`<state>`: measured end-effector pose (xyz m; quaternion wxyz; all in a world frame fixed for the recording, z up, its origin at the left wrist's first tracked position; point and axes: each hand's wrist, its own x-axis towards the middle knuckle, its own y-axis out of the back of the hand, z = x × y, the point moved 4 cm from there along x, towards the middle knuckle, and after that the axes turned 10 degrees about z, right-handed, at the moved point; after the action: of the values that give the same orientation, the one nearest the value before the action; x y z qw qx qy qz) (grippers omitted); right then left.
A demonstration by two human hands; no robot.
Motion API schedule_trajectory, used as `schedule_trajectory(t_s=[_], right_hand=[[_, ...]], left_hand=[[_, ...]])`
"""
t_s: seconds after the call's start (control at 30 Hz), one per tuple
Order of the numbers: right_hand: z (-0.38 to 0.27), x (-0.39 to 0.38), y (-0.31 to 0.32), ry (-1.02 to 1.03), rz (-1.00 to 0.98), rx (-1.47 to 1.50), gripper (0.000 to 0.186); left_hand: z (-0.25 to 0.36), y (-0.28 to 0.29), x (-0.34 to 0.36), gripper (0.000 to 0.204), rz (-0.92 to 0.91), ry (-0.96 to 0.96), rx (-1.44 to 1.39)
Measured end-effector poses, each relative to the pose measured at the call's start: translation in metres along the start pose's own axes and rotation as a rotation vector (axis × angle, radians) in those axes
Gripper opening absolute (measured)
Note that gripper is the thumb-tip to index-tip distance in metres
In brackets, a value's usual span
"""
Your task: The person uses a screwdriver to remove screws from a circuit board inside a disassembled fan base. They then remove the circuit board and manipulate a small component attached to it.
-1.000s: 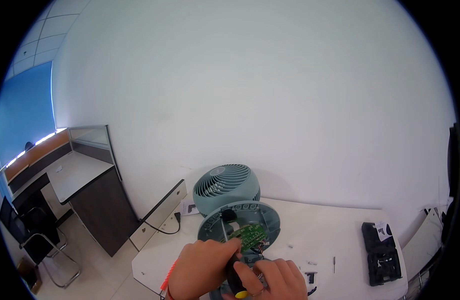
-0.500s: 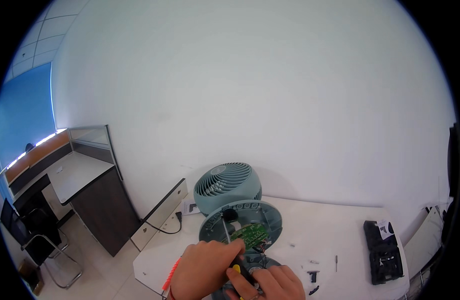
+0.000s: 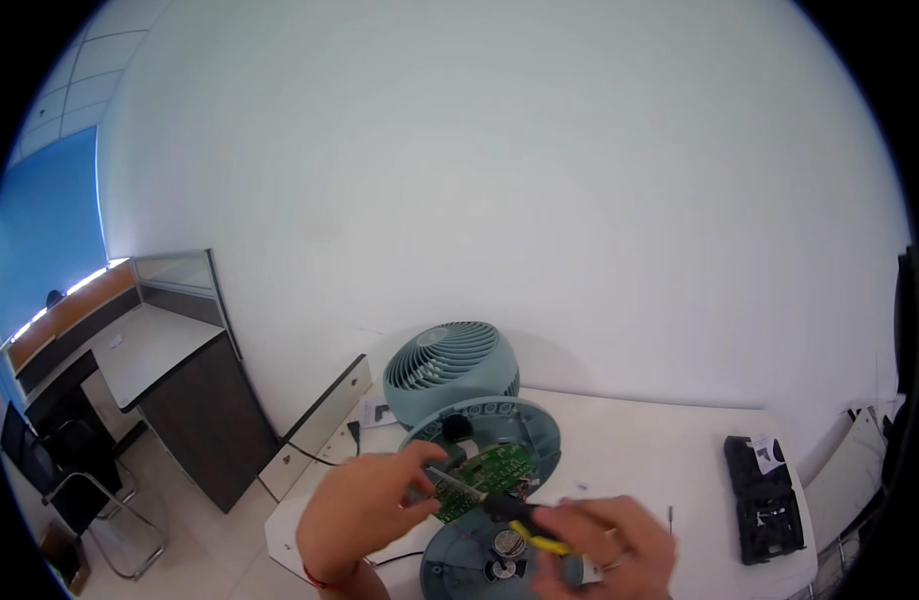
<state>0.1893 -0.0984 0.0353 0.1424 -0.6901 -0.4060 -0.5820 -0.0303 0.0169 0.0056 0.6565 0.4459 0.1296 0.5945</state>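
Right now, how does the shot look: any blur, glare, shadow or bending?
Head view: the right hand is smeared, probably motion blur, around the screwdriver; head view: glare shows beneath the blue blind; head view: a soft shadow falls on the wall beside the fan; head view: fisheye distortion, with black corners.

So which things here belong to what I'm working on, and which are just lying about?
Seem part of the job:
black-and-yellow screwdriver in your right hand
green circuit board beside your left hand
grey-green shell behind the board
matching fan head

Seem just lying about:
open black tool case
thin metal rod
leaflet near the fan head
black chair
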Motion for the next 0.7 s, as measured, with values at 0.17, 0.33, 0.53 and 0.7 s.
schedule_trajectory(t_s=[0.17, 0.33, 0.53, 0.7], right_hand=[[0.035, 0.007, 0.037, -0.213, 0.274, -0.004, 0.038], [0.071, 0.008, 0.064, -0.387, 0.378, 0.146, 0.039], [0.082, 0.011, 0.07, -0.416, 0.391, 0.294, 0.035], [0.091, 0.011, 0.091, -0.393, 0.397, 0.351, 0.036]], left_hand=[[-0.012, 0.019, 0.0, 0.056, 0.185, -0.163, 0.012], [-0.002, -0.001, 0.021, 0.054, 0.143, -0.319, -0.143], [0.023, -0.023, 0.035, 0.03, 0.134, -0.452, -0.195], [0.043, -0.028, 0.035, 0.017, 0.161, -0.438, -0.171]])
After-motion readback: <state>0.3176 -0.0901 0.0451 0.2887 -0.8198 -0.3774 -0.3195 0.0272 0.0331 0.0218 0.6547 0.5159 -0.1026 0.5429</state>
